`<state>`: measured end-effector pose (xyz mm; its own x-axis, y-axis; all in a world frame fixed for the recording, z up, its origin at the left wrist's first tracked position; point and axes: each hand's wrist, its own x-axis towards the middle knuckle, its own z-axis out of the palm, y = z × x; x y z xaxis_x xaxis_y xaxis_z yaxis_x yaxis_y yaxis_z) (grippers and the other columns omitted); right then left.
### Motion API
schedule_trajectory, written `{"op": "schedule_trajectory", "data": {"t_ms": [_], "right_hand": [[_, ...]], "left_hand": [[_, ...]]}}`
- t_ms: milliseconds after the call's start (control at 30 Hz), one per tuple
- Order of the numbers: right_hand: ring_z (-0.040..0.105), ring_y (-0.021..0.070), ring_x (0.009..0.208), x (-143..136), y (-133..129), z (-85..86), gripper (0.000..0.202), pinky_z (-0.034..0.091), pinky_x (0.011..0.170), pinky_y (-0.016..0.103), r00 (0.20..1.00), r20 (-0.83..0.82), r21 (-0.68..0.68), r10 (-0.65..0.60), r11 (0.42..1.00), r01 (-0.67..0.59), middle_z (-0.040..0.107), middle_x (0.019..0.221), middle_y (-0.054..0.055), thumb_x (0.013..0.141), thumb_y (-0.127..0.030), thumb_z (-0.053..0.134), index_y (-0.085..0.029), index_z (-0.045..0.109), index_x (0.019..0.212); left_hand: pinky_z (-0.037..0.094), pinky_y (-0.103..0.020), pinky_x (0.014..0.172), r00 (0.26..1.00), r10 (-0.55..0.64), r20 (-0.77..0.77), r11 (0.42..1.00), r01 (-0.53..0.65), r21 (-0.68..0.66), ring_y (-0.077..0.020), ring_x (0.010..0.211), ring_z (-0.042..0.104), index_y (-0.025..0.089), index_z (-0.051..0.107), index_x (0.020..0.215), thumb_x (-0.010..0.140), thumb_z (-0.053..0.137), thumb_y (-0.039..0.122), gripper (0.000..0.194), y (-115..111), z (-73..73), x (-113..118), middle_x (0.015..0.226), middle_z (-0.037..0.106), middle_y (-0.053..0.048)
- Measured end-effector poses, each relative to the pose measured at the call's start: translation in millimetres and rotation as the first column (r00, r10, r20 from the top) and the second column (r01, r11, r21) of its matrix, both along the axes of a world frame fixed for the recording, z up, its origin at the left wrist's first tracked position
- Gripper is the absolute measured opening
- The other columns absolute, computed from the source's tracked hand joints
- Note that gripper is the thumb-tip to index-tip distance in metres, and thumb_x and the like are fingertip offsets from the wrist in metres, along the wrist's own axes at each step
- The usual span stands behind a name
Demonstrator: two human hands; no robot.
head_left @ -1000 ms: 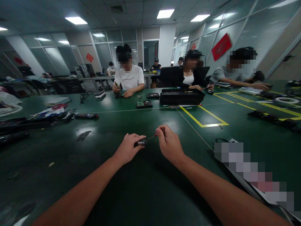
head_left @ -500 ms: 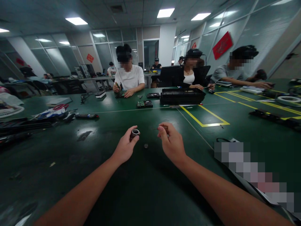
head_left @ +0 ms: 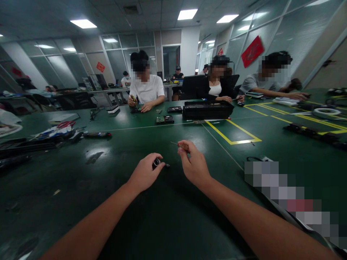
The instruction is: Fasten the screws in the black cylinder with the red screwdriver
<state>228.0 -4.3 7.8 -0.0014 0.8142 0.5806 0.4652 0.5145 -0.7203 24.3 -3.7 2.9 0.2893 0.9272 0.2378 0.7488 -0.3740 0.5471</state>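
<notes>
My left hand is closed around a small dark cylinder with a silver ring rim, its open end partly covered by the fingers. Just right of those fingertips, a small grey round part lies on the green table; I cannot make out whether the hand touches it. Between the thumb and fingers of my right hand is a small screwdriver with an amber handle. Its thin shaft points left, above the table and apart from the cylinder.
Ahead stand a long black housing and a green circuit board assembly. A black pen-like tool and piled tools lie to the left. Yellow tape marks the right. Several people sit across the table.
My left hand has lowered the cylinder and tilted it, bringing it beside the small grey part. The screwdriver in my right hand has shifted slightly left. The whole view has moved a little.
</notes>
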Motion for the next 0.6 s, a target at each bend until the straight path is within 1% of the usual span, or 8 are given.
{"op": "schedule_trajectory", "data": {"t_ms": [100, 200, 233, 300, 367, 467, 533, 600], "right_hand": [[0.069, 0.0223, 0.089, 0.1, 1.0, -0.4, 0.020, 0.053, 0.082, 0.039, 1.000, -0.006, 0.005, -0.003, 1.000, 0.003, 0.071, 0.097, 0.007, 0.096, -0.025, 0.048, -0.022, 0.059, 0.113], [0.069, 0.0224, 0.089, -0.4, 0.6, -0.1, 0.020, 0.052, 0.082, 0.039, 1.000, 0.000, -0.007, -0.002, 1.000, 0.002, 0.071, 0.097, 0.007, 0.097, -0.025, 0.047, -0.022, 0.059, 0.113], [0.069, 0.0225, 0.089, -0.7, 0.2, 0.0, 0.020, 0.053, 0.082, 0.039, 1.000, 0.003, -0.011, 0.000, 1.000, 0.000, 0.071, 0.097, 0.007, 0.097, -0.025, 0.047, -0.022, 0.059, 0.113], [0.069, 0.0226, 0.089, -1.1, -0.3, 0.1, 0.021, 0.053, 0.081, 0.039, 1.000, 0.006, -0.013, 0.003, 1.000, -0.003, 0.071, 0.097, 0.007, 0.097, -0.025, 0.047, -0.022, 0.059, 0.113], [0.069, 0.0227, 0.090, -1.3, -0.3, -0.4, 0.021, 0.053, 0.081, 0.039, 1.000, 0.004, -0.009, 0.009, 1.000, -0.009, 0.071, 0.099, 0.007, 0.096, -0.025, 0.047, -0.022, 0.059, 0.113], [0.069, 0.0226, 0.092, -0.9, 0.5, -1.8, 0.021, 0.053, 0.083, 0.040, 1.000, -0.005, -0.001, 0.012, 1.000, -0.012, 0.072, 0.101, 0.008, 0.097, -0.025, 0.047, -0.023, 0.059, 0.114], [0.069, 0.0223, 0.092, -0.2, 1.0, -2.5, 0.021, 0.053, 0.083, 0.039, 1.000, -0.010, -0.002, 0.015, 1.000, -0.015, 0.071, 0.101, 0.007, 0.097, -0.026, 0.047, -0.023, 0.059, 0.114], [0.069, 0.0218, 0.092, 0.5, 1.1, -2.5, 0.020, 0.052, 0.083, 0.038, 1.000, -0.014, -0.005, 0.019, 1.000, -0.019, 0.071, 0.100, 0.007, 0.097, -0.026, 0.047, -0.022, 0.059, 0.113]], "left_hand": [[0.046, -0.037, 0.087, 0.984, -0.034, -0.172, 0.999, 0.033, -0.010, -0.0226, 0.103, 0.060, 0.022, 0.062, 0.126, 0.098, 0.049, 0.032, 0.032, -0.2, -7.2, 7.2, 0.115, 0.064, -0.007], [0.048, -0.038, 0.084, 0.937, -0.044, -0.346, 0.998, 0.056, 0.024, -0.0247, 0.101, 0.061, 0.022, 0.057, 0.136, 0.097, 0.052, 0.036, 0.042, -1.2, -11.3, 15.9, 0.113, 0.064, -0.008], [0.048, -0.039, 0.083, 0.920, -0.042, -0.389, 0.997, 0.061, 0.036, -0.0255, 0.100, 0.061, 0.022, 0.057, 0.136, 0.096, 0.054, 0.040, 0.044, -1.3, -11.5, 18.6, 0.112, 0.064, -0.009], [0.048, -0.038, 0.081, 0.890, -0.042, -0.455, 0.997, 0.069, 0.045, -0.0261, 0.099, 0.061, 0.023, 0.062, 0.131, 0.096, 0.053, 0.043, 0.041, -0.7, -10.3, 22.7, 0.110, 0.064, -0.009], [0.047, -0.037, 0.078, 0.872, -0.049, -0.487, 0.997, 0.072, 0.028, -0.0253, 0.097, 0.061, 0.022, 0.067, 0.122, 0.098, 0.051, 0.040, 0.034, 1.0, -8.5, 24.1, 0.107, 0.064, -0.009], [0.045, -0.034, 0.073, 0.900, -0.061, -0.432, 0.998, 0.061, -0.014, -0.0238, 0.094, 0.061, 0.021, 0.069, 0.112, 0.097, 0.052, 0.038, 0.028, 4.3, -7.3, 20.1, 0.102, 0.066, -0.008], [0.044, -0.034, 0.073, 0.945, -0.054, -0.322, 0.998, 0.045, -0.036, -0.0238, 0.092, 0.062, 0.021, 0.069, 0.108, 0.096, 0.052, 0.039, 0.027, 6.3, -7.7, 14.5, 0.101, 0.068, -0.007], [0.045, -0.034, 0.076, 0.985, -0.032, -0.169, 0.997, 0.021, -0.069, -0.0243, 0.092, 0.063, 0.023, 0.069, 0.108, 0.095, 0.053, 0.042, 0.028, 8.4, -7.7, 7.6, 0.103, 0.069, -0.007]]}}
